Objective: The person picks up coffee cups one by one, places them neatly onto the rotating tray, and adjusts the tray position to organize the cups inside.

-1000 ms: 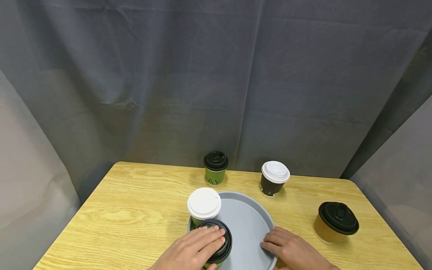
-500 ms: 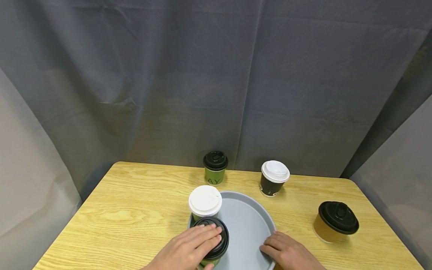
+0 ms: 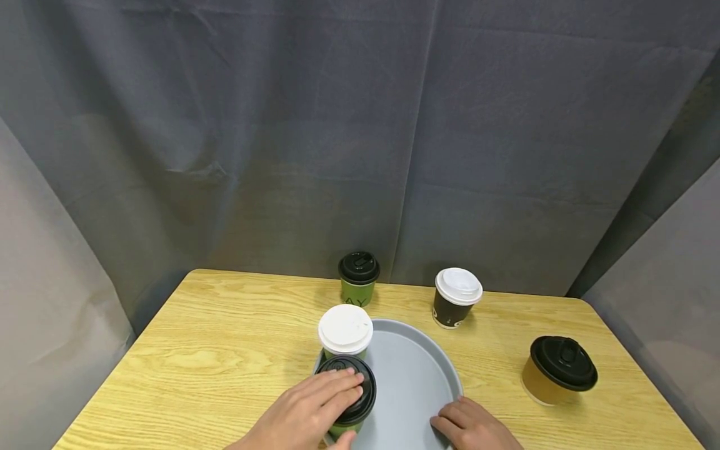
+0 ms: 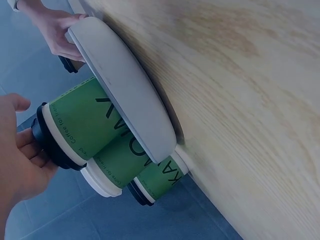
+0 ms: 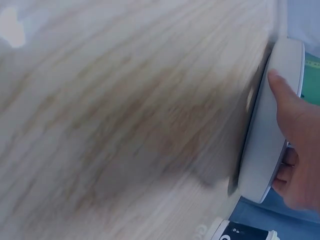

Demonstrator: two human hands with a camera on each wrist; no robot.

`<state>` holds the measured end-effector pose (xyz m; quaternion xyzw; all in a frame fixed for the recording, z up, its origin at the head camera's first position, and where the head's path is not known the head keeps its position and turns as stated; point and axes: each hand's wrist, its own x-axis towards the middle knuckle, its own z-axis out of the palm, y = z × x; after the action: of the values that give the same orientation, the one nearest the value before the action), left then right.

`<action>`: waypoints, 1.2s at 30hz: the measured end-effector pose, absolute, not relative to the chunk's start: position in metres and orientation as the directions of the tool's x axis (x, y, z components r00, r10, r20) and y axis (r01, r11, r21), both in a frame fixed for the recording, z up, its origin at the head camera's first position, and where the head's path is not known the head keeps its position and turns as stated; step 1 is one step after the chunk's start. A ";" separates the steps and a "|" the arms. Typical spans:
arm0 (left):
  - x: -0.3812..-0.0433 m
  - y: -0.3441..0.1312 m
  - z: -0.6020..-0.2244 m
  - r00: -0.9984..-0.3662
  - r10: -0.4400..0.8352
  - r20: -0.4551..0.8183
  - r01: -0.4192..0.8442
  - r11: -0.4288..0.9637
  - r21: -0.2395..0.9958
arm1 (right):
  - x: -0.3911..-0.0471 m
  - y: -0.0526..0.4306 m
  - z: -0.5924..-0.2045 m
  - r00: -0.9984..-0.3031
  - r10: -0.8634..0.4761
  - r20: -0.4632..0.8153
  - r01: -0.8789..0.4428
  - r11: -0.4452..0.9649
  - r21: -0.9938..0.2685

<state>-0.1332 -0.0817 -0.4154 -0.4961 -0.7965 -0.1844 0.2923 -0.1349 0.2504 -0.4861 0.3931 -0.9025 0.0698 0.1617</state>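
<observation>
A round grey tray (image 3: 413,375) lies on the wooden table. On its left part stand two green paper cups, one with a black lid (image 3: 360,409) in front and one with a white lid (image 3: 345,328) behind it. My left hand (image 3: 306,409) rests its extended fingers across the black lid, thumb held apart; the left wrist view shows the green cup (image 4: 82,120) upright on the tray. At the tray's right side my right hand (image 3: 475,425) grips the rim. In the right wrist view its thumb lies on the outer wall (image 5: 272,125), and the fingers are over the inner side.
Behind the tray stands a smaller green cup with a black lid (image 3: 359,278). A black cup with a white lid (image 3: 457,297) is at the back right. Farther right is a wide tan cup with a black lid (image 3: 559,370). Grey cloth (image 3: 315,137) hangs behind the table.
The tray has turned slightly clockwise with both cups on it. The left hand has moved left and away from me with the black-lidded cup; the right hand has come nearer along with the rim.
</observation>
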 end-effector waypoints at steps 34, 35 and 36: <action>-0.150 -0.088 -0.410 -0.388 0.613 0.689 0.901 0.408 0.145 | -0.106 0.223 -0.490 -0.739 -0.588 0.328 -0.610 0.791 0.045; -0.150 -0.088 -0.410 -0.388 0.612 0.689 0.902 0.407 0.146 | -0.106 0.223 -0.490 -0.737 -0.590 0.328 -0.613 0.789 0.042; -0.150 -0.088 -0.410 -0.388 0.612 0.689 0.901 0.408 0.146 | -0.105 0.223 -0.491 -0.734 -0.594 0.330 -0.618 0.785 0.039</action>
<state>-0.1504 -0.0885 -0.4099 -0.4781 -0.7915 -0.2601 0.2780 -0.1054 0.2228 -0.4907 0.3256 -0.9304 0.0366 0.1644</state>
